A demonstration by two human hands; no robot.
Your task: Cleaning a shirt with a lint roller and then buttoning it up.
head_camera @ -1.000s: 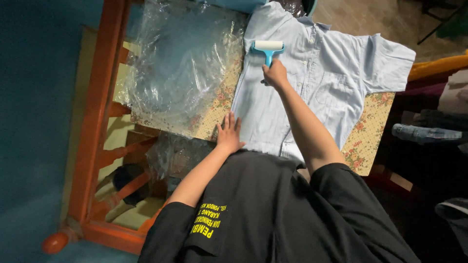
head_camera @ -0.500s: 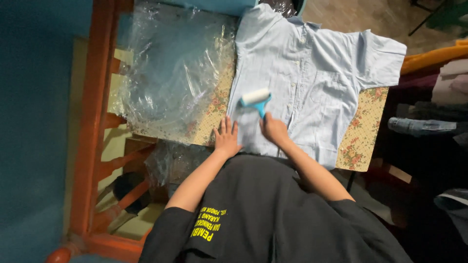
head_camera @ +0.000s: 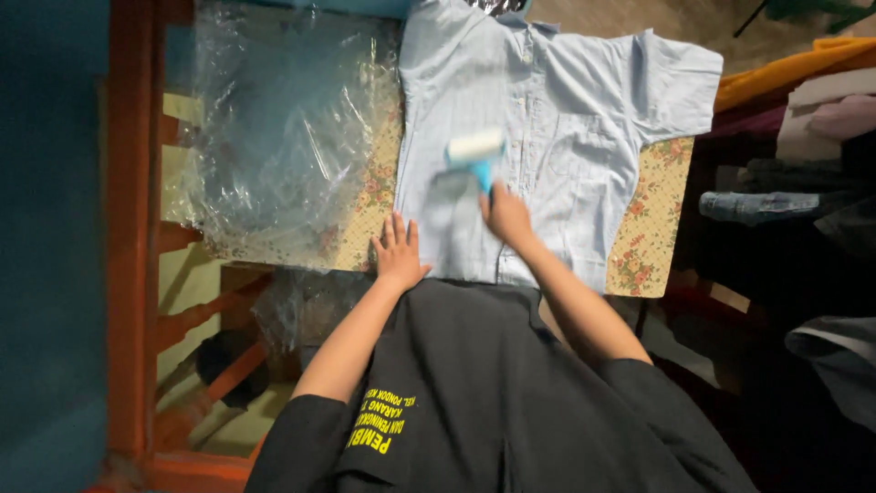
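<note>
A pale blue short-sleeved shirt (head_camera: 566, 137) lies spread flat on a floral-patterned board (head_camera: 652, 233). My right hand (head_camera: 505, 215) grips the blue handle of a lint roller (head_camera: 474, 151), whose white roll rests on the shirt's left front panel. My left hand (head_camera: 399, 253) lies flat with fingers spread at the shirt's lower left hem, on the board's near edge.
A crumpled clear plastic sheet (head_camera: 278, 128) covers the board's left part. An orange wooden frame (head_camera: 132, 228) stands along the left. Folded clothes (head_camera: 803, 119) are piled at the right. My black shirt fills the bottom of the view.
The lint roller was pulled from the collar area down the shirt toward me, then pushed a little way back up. My left hand stayed pressed at the hem.
</note>
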